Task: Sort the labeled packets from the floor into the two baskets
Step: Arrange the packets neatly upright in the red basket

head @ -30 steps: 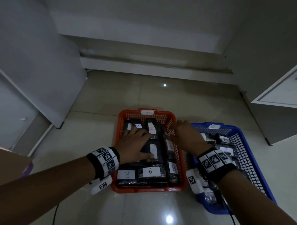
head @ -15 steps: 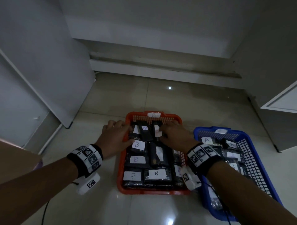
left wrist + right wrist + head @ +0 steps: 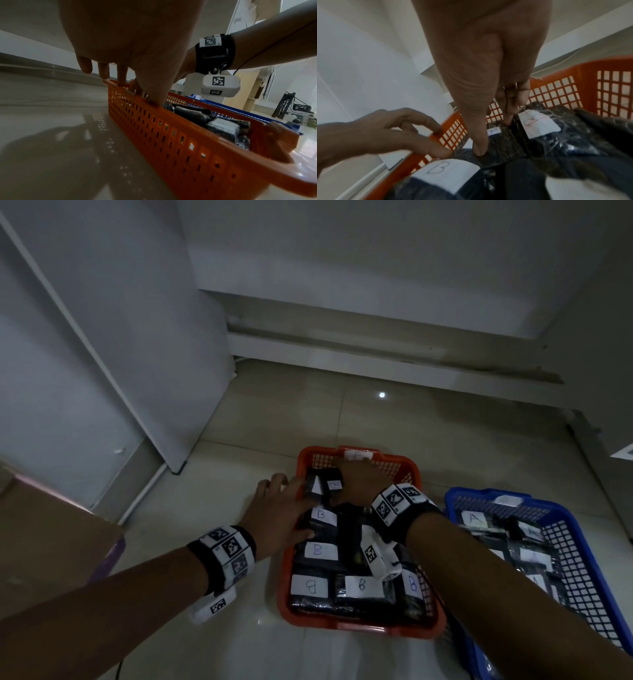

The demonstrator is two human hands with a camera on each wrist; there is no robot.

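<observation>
The orange basket [image 3: 359,626] [image 3: 188,135] [image 3: 607,67] sits on the floor, packed with dark packets [image 3: 317,551] labelled B. To its right, the blue basket [image 3: 582,559] [image 3: 240,112] holds packets [image 3: 474,517] labelled A. My left hand [image 3: 284,501] [image 3: 137,92] [image 3: 436,140] holds the orange basket's left rim, thumb inside and fingers curled over the outside. My right hand [image 3: 356,477] [image 3: 494,135] reaches to the basket's far end. There it grips a small B packet [image 3: 501,146], thumb on its near end and fingers tucked behind its far end.
A white cabinet door [image 3: 137,337] stands open at the left, and a cardboard box [image 3: 51,542] lies at the near left. A wall with a skirting ledge [image 3: 376,347] runs behind the baskets. Bare glossy tile [image 3: 205,645] lies left of the orange basket.
My left hand left the packets for the orange basket's left rim and stays there. My right hand moved from the basket's right side to its far end, onto a small packet.
</observation>
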